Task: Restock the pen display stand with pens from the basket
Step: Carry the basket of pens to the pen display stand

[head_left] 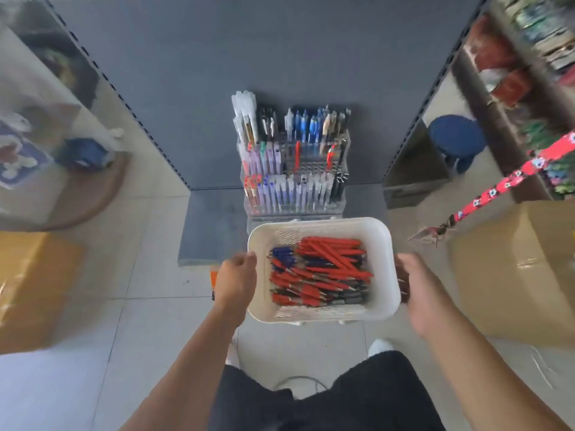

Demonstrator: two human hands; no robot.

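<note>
Both hands carry the basket [323,269]: left hand [236,279] curled on its left rim, right hand [417,290] gripping the right side. Red and blue pens [320,272] fill it. Stand [294,169] sits just beyond, on the floor. Step: bringing stock over. Next, probably set basket down, free a hand, pick pens.

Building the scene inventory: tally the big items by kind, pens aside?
White basket: 1, held by the left hand and right hand
Clear pen display stand: 1
Cardboard boxes: 2
Blue stool: 1
Total: 5
The loose pens in the basket are too blurred to count.
</note>
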